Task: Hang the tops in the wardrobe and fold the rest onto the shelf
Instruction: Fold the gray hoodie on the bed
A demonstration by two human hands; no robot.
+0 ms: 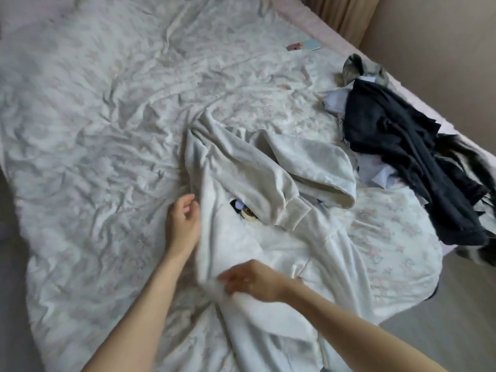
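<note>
A white sweatshirt point(268, 237) lies spread and crumpled on the bed, one sleeve with a ribbed cuff folded across a small printed picture on its front. My left hand point(183, 221) holds the sweatshirt's left edge, fingers curled against the fabric. My right hand point(252, 281) pinches a bunched fold of the same garment lower down; it is blurred. A pile of dark and light clothes point(408, 162) lies to the right on the bed.
The bed point(94, 130) is covered by a wrinkled pale floral sheet. Two small flat items point(304, 45) lie near the far edge. A beige wall and a curtain point(346, 14) stand behind the bed on the right. Floor shows at lower right.
</note>
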